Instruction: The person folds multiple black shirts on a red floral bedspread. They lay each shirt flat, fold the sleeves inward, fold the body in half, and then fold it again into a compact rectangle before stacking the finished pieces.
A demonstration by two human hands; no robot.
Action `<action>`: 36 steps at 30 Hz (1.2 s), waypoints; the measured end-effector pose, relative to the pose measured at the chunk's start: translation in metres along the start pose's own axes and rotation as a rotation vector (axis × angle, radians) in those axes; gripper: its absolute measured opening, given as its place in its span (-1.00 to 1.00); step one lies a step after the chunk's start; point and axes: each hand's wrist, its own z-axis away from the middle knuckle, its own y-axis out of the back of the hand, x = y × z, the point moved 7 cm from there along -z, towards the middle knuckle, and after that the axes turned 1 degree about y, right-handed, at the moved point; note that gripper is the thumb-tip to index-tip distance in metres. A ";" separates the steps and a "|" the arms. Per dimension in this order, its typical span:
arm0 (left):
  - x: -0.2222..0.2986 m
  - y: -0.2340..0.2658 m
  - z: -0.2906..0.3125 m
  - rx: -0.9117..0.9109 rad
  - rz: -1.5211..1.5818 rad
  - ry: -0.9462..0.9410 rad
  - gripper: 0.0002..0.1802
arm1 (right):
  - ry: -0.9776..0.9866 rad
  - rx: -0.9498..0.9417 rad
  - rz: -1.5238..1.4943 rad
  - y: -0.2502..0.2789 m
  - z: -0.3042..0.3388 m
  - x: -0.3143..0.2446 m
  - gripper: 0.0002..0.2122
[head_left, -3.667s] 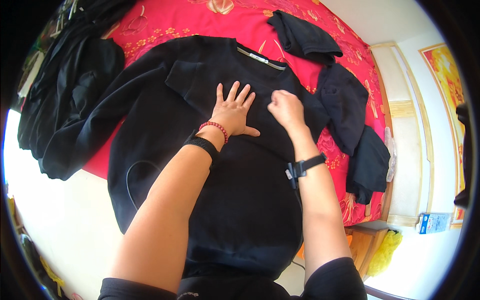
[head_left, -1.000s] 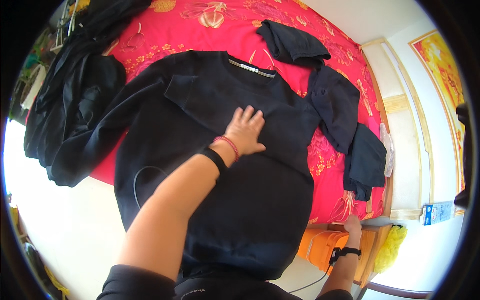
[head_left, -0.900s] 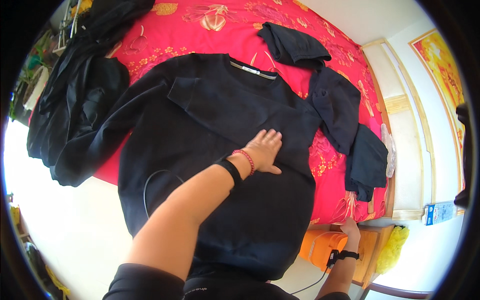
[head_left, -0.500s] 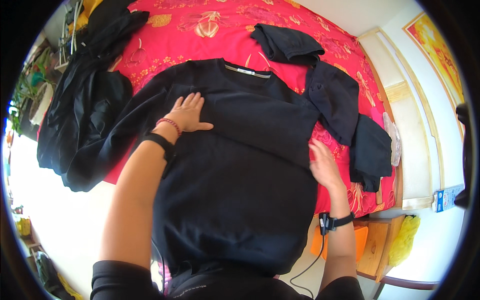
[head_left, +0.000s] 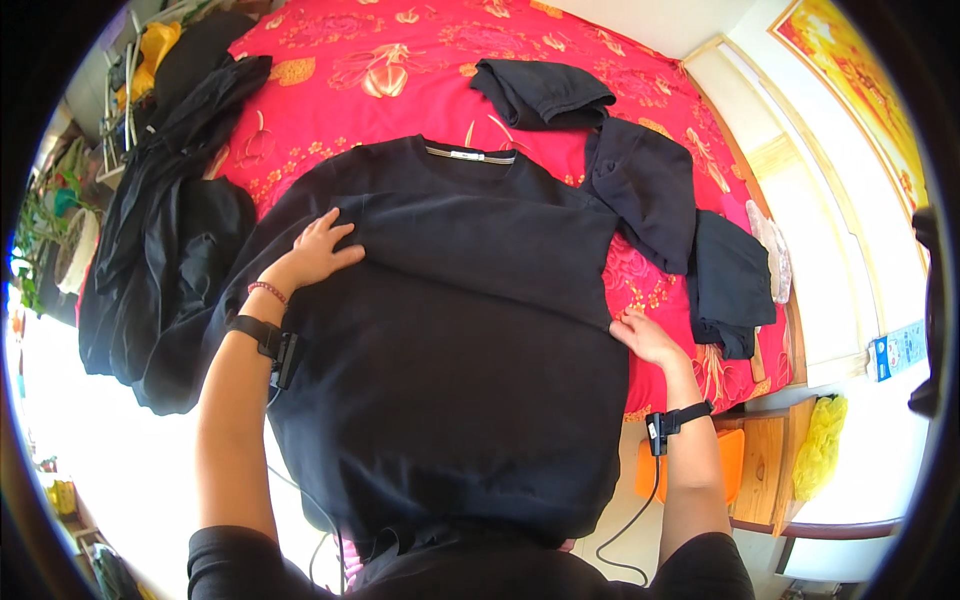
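Note:
A black long-sleeved sweatshirt [head_left: 450,390] lies spread out before me, its collar at the far side and a pale label inside the neck. One sleeve [head_left: 480,240] crosses the chest from the right shoulder towards the left; the other slopes down to the left. My left hand [head_left: 315,250] rests on the crossing sleeve's left end, fingers spread and palm down. At the right side edge, below the sleeve's fold, my right hand [head_left: 645,338] pinches the fabric between thumb and fingers.
The sweatshirt lies over a red flowered bedspread [head_left: 390,75]. Dark garments [head_left: 170,240] are heaped on the left. Folded black clothes [head_left: 545,92] sit at the back and along the right. A wooden cabinet [head_left: 770,460] with a yellow plastic bag [head_left: 822,448] stands at the lower right.
My left hand has slid left and slightly nearer along the sleeve. My right hand has come down to the sweatshirt's right edge and closed on it. The whole view has shifted a little.

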 end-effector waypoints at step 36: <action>-0.024 0.000 -0.061 0.203 0.337 0.022 -0.11 | -0.106 0.100 0.155 0.031 -0.095 -0.035 -0.09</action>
